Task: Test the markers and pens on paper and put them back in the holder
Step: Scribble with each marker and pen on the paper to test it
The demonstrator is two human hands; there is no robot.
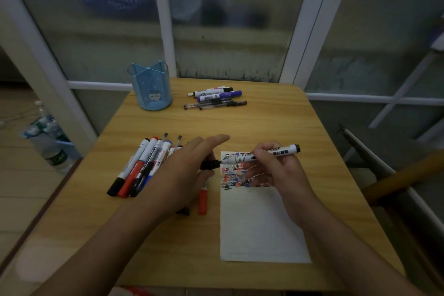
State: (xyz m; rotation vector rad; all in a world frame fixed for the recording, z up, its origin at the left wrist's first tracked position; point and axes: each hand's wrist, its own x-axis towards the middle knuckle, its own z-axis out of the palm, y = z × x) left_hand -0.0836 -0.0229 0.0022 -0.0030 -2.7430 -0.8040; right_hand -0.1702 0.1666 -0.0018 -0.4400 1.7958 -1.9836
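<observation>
**Listener:** On the tabletop (240, 125), what could go wrong from here?

**Me:** Ink, mostly. My right hand (276, 170) holds a white whiteboard marker (259, 154) level above the top of the paper (259, 223), with its black end pointing left. My left hand (189, 168) meets that end with a black cap (210, 165). I judge the cap is either coming off or going on; I cannot tell which. If the two hands are misaligned, the tip could smear my fingers or the wood instead of the scribbled patch on the sheet.

**Listener:** Anything else at risk?

**Me:** My left forearm lies over a loose pile of markers (141, 168) just beside the paper (one red marker (202, 202) lies apart, near the sheet's edge). A careless sweep could roll them off the tabletop's left side.

**Listener:** And the grips themselves?

**Me:** The right grip is clenched round the marker's barrel, fingers curled over it. The left grip is looser: the upper fingers stretch out nearly straight, while the cap sits pinched underneath, though the exact fingers holding it are hidden.

**Listener:** Where does it all end up?

**Me:** In the blue holder (151, 86) at the far left, which looks empty. A small group of pens and markers (215, 98) lies to its right.
</observation>
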